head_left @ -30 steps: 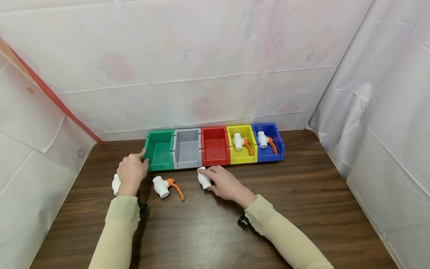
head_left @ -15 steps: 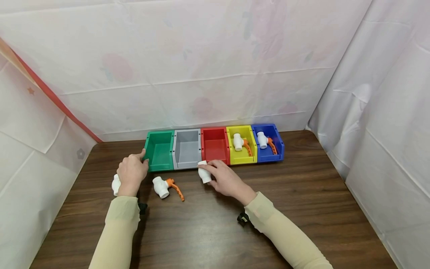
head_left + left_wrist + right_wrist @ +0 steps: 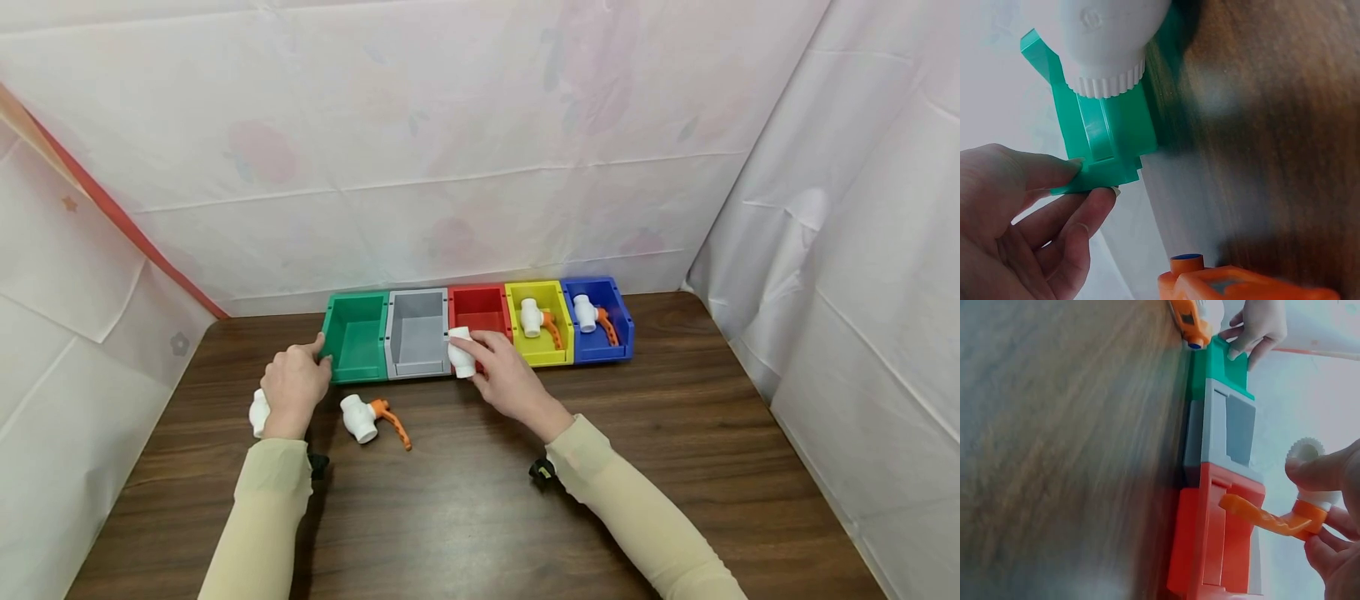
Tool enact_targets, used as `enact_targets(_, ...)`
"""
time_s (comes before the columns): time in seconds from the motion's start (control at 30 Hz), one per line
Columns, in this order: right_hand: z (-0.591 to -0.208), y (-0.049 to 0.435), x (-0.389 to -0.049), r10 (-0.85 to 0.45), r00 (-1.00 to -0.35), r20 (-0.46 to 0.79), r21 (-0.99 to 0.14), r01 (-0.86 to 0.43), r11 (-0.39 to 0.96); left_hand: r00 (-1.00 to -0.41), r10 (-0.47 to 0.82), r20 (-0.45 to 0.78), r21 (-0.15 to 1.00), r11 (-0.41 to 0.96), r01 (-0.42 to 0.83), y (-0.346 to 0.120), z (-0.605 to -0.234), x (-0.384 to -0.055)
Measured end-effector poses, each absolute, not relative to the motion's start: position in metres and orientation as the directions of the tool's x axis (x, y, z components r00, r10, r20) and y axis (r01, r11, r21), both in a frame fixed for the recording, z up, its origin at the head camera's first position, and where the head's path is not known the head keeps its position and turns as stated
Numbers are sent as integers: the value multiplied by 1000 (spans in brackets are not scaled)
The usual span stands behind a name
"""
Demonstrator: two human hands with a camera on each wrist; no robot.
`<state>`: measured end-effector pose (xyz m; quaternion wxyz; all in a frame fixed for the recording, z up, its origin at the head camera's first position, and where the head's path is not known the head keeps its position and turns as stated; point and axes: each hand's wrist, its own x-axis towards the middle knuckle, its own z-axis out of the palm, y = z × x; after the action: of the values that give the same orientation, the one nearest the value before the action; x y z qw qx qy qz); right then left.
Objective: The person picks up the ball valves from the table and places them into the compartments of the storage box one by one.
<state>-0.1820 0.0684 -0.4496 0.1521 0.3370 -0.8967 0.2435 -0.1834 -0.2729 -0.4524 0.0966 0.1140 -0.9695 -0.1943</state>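
My right hand (image 3: 506,379) grips a white ball valve (image 3: 461,352) with thumb and fingers, holding it over the front of the red bin (image 3: 480,318). The valve's orange handle (image 3: 1266,519), hidden in the head view, points toward that bin in the right wrist view. With thumb and fingers, my left hand (image 3: 296,383) pinches the side rim of the green bin (image 3: 1138,119) at the row's left end. One ball valve (image 3: 362,419) with an orange handle lies in front of the green bin. Another white valve (image 3: 258,412) is partly hidden behind my left wrist.
A grey bin (image 3: 418,329) stands between the green and red ones. To the right, the yellow bin (image 3: 542,356) and the blue bin (image 3: 603,352) each hold a ball valve. The row stands on a wooden table (image 3: 465,508) before a pale curtain (image 3: 450,125).
My right hand has carried the ball valve away from me, from the table in front of the bins to over the red bin's front. My left hand stays on the green bin.
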Motion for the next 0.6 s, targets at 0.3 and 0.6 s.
enact_targets(0.3,-449,69,-196,-468,-733,494,-345,-659,668,-955,-260,140,395,900,-186,-272,-452,-182)
enact_targets(0.6,-451,67,-212,-422,-750,510,-363,-632,685,-957,-256,140,394,901,-183,-272,-451,-183)
